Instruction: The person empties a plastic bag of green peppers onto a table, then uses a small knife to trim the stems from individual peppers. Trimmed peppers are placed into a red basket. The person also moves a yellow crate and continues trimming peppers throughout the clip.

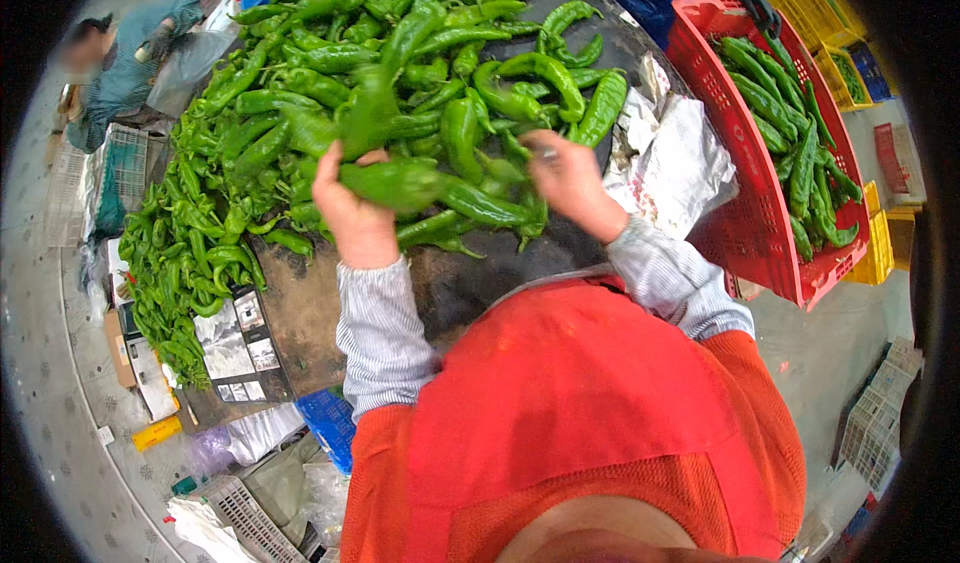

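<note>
A large heap of long green peppers (pixel 322 86) covers the dark tabletop (pixel 450 285) in front of me. My left hand (pixel 356 214) holds several of them, including a thick green pepper (pixel 394 184) across the palm; those rising above the fingers are blurred by motion. At the heap's right side, my right hand (pixel 570 180) has curled fingers against a darker green pepper (pixel 517 149). Blur hides whether it grips that pepper. A few curved peppers (pixel 544 75) lie just beyond the right hand.
A red plastic crate (pixel 750 203) holding green peppers stands to the right, with another person's dark-gloved hand (pixel 754 7) over it. Crumpled white wrapping (pixel 667 165) lies beside it. A printed sheet (pixel 240 345) rests at the table's left edge. Another person (pixel 131 67) is at far left.
</note>
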Demonstrator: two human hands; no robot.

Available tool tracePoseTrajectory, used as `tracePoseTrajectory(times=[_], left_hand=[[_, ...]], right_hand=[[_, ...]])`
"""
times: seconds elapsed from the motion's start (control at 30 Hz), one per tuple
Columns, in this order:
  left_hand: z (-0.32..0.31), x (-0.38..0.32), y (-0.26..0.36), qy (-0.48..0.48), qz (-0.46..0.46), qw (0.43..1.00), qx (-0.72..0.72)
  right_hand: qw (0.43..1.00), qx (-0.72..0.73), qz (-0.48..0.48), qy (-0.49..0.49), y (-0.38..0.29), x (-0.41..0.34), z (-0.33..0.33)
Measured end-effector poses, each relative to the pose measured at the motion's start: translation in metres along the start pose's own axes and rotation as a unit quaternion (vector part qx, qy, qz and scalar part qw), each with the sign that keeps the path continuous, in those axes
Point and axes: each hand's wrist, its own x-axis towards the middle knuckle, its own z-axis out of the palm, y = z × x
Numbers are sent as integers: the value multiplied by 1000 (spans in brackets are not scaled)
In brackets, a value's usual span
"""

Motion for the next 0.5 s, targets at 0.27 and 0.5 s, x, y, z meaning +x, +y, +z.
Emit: tracePoseTrajectory(times=[0.27, 0.5], left_hand=[[15, -11, -23, -281, -35, 947, 152], [12, -14, -92, -294, -7, 897, 329]], right_hand=[[725, 591, 313, -165, -23, 3, -13], [756, 595, 223, -160, -38, -2, -41]])
